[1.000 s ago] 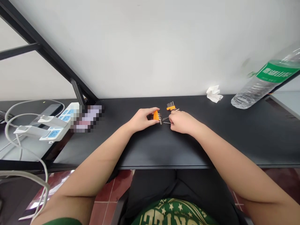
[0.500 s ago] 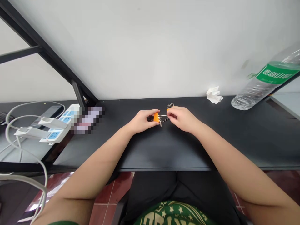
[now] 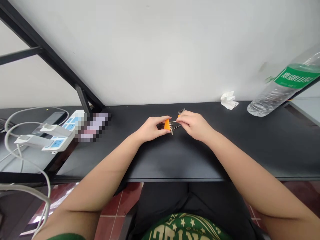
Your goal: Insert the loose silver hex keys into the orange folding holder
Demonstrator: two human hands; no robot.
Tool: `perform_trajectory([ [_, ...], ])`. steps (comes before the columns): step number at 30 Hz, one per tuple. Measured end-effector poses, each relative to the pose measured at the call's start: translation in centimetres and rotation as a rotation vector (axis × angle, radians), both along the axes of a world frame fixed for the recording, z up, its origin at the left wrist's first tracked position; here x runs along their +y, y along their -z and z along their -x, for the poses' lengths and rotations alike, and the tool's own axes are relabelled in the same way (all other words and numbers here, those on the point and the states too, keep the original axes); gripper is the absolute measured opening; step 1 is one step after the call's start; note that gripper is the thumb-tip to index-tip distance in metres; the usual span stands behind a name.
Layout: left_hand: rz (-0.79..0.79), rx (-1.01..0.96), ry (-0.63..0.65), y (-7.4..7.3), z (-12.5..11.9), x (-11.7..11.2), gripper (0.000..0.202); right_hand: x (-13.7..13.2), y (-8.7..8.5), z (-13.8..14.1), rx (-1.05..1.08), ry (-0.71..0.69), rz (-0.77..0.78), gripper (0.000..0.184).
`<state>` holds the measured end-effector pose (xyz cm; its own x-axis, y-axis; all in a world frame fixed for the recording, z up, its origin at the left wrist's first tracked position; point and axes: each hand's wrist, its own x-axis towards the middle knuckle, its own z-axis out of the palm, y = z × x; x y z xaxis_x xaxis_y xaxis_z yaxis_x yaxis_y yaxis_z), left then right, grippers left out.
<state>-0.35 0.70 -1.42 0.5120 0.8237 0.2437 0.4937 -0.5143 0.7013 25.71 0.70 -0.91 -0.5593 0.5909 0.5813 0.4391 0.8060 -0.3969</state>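
Note:
My left hand (image 3: 153,129) grips an orange hex key holder (image 3: 167,124) between thumb and fingers. Several bent metal hex keys (image 3: 171,130) stick out of its right side. The fingertips of my right hand (image 3: 193,124) pinch a thin hex key (image 3: 173,122) that reaches across to the holder; whether its tip sits in a slot I cannot tell. Just behind my right hand lies a second orange holder, mostly hidden by the fingers, with a row of metal key ends (image 3: 181,111) showing. Dark keys (image 3: 177,126) lie on the black table between my hands.
A crumpled tissue (image 3: 229,100) lies near the wall, left of a large plastic bottle (image 3: 273,90) with a green label. To the left are a white power strip (image 3: 65,130) with plugged-in chargers and cables, a phone (image 3: 52,121), a blurred-out item (image 3: 93,127) and a black metal frame (image 3: 83,100).
My right hand has shifted slightly left and up, its fingertips now closer to the holder in my left hand. My left hand has hardly moved.

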Motion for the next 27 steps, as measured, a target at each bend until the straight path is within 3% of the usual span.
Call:
perform_trajectory([
  [11,0.002,0.037,0.053,-0.1,0.0,-0.1,0.054,-0.9,-0.6,0.2,-0.185,0.03,-0.075,0.03],
  [18,-0.085,0.132,0.034,-1.1,-0.2,-0.6,0.046,-1.4,-1.2,0.4,-0.17,0.0,-0.091,0.026],
  [27,-0.07,0.088,0.067,-1.4,-0.4,-0.9,0.043,-1.9,-1.3,0.7,-0.179,-0.045,-0.049,0.022],
])
